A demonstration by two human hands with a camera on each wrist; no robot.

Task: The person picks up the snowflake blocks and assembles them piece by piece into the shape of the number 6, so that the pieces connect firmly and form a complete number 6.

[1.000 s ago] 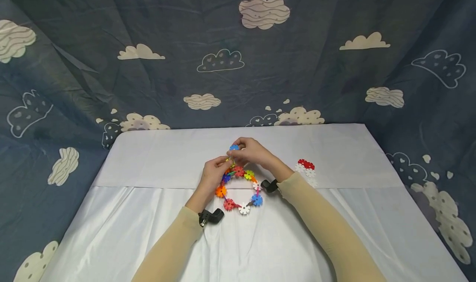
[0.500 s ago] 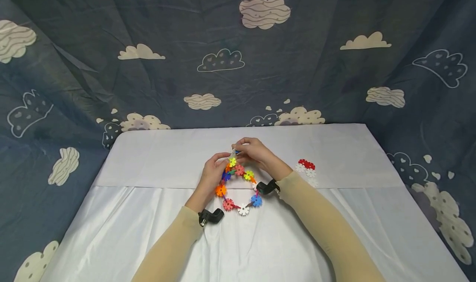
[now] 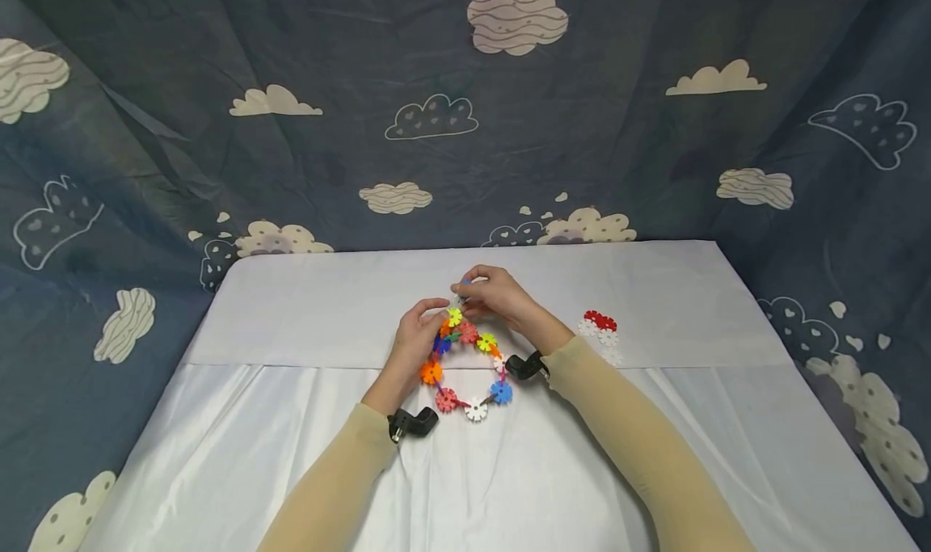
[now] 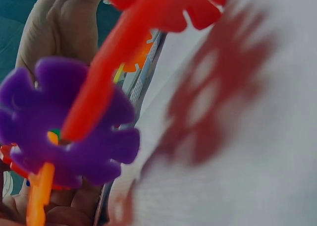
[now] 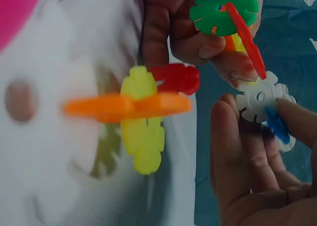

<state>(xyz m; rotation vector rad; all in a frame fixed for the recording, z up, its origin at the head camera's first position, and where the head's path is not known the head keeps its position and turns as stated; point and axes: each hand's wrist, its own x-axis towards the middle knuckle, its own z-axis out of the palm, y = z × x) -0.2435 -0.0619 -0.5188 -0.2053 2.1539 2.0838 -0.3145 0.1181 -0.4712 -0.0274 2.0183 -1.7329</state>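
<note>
A ring of colourful notched plastic snowflake discs lies on the white cloth, with a blue disc (image 3: pixel 501 392) and a white disc (image 3: pixel 476 409) along its near side. My left hand (image 3: pixel 420 334) holds the ring's upper left, next to a yellow disc (image 3: pixel 454 317) and an orange one. My right hand (image 3: pixel 498 297) pinches a white disc (image 5: pixel 258 98) with a small blue disc (image 5: pixel 277 125) slotted into it. In the right wrist view, a red disc (image 5: pixel 245 40) joins that white disc to a green disc (image 5: pixel 223 12). A purple disc (image 4: pixel 69 122) covers much of the left hand in the left wrist view.
Right of the hands lies a small group of loose red discs (image 3: pixel 600 320) and white discs (image 3: pixel 606 339). The white cloth (image 3: pixel 305 447) has folds along its front part. A dark cloud-patterned curtain (image 3: pixel 320 164) hangs behind and beside the table.
The blue disc in the right hand has turned from face-on to edge-on. My left fingers have shifted back from the yellow disc, which shows fully now. The ring has barely moved.
</note>
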